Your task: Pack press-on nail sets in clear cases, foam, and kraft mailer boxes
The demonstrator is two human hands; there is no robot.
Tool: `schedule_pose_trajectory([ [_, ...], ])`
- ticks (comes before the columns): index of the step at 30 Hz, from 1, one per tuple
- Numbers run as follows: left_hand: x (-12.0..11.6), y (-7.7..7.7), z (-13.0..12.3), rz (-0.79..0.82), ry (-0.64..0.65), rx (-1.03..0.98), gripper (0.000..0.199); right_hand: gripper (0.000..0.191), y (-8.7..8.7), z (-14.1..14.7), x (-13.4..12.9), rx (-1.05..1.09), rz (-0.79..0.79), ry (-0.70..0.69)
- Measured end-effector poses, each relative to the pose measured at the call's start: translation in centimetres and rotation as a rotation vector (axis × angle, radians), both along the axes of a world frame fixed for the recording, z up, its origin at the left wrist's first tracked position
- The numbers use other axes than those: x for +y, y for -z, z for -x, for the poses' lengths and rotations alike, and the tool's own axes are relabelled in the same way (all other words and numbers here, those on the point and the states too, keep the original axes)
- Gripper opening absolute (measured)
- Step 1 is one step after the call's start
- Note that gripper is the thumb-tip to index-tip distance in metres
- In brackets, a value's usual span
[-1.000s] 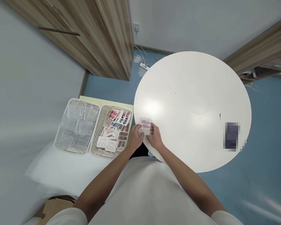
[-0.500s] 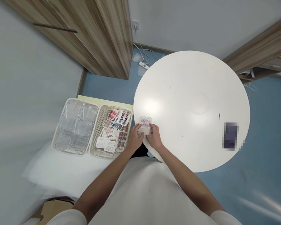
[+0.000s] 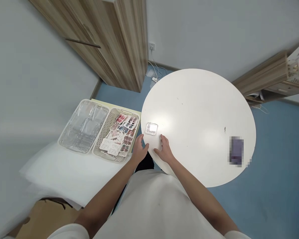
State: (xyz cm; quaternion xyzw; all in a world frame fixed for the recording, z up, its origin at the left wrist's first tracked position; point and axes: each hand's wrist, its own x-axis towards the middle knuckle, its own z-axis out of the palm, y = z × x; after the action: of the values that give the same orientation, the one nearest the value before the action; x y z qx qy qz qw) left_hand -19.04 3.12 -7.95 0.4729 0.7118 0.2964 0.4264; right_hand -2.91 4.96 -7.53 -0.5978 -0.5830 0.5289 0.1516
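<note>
A small clear plastic box (image 3: 151, 128) lies on the round white table (image 3: 199, 106) near its left edge, with rows of pinkish press-on nails showing through it and glare on its top. My left hand (image 3: 140, 149) is at the table's edge, just below and left of the box, fingers apart and holding nothing. To the right and below the box, my right hand (image 3: 164, 149) rests with thumb and fingers spread, also holding nothing. Neither hand touches the box.
Left of the table, a basket (image 3: 96, 150) holds several cards of press-on nails. Beside it, another basket (image 3: 62, 134) is filled with clear plastic boxes. A blurred-out dark object (image 3: 236, 150) lies at the table's right. A cardboard box (image 3: 47, 219) stands at lower left.
Both hands have let go of the clear box and drawn apart from it. The box stays on the table. The camera view has shifted somewhat.
</note>
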Motion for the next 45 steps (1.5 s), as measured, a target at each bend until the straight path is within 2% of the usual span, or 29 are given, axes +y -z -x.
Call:
schedule_pose_trajectory([
  [6,-4.0,-1.5,-2.7,-0.026,-0.078,-0.044,0.046,0.078,-0.8,-4.6,-3.3,0.052,0.025,-0.069],
  [11,-8.3,-2.8,-5.6,-0.055,-0.144,-0.018,0.039,0.068,-1.1,-8.0,-6.3,0.052,-0.037,-0.094],
  [14,-10.8,-4.0,-6.6,-0.030,-0.148,-0.056,0.037,0.060,-1.6,-8.8,-7.6,0.075,-0.058,-0.155],
  [17,-13.0,-5.3,-7.0,-0.024,-0.178,-0.090,0.036,0.047,-2.6,-8.7,-8.5,0.143,-0.063,-0.278],
  [22,-15.8,-6.2,-6.4,-0.056,-0.283,-0.096,0.035,0.036,-3.6,-7.4,-9.9,0.208,-0.099,-0.411],
  [26,-17.6,-6.5,-5.2,-0.100,-0.355,-0.107,0.034,0.033,-3.3,-5.5,-10.9,0.208,-0.111,-0.461],
  [30,-20.0,-6.8,-3.0,-0.145,-0.434,-0.100,0.031,0.032,-3.2,-2.5,-11.9,0.192,-0.113,-0.548],
  [39,-25.5,-4.8,3.1,-0.140,-0.501,-0.070,0.030,0.032,-4.0,4.8,-15.1,0.171,-0.089,-0.688],
  [45,-25.6,-4.7,5.4,-0.170,-0.544,-0.011,0.028,0.030,-4.1,8.1,-15.5,0.142,-0.095,-0.798],
])
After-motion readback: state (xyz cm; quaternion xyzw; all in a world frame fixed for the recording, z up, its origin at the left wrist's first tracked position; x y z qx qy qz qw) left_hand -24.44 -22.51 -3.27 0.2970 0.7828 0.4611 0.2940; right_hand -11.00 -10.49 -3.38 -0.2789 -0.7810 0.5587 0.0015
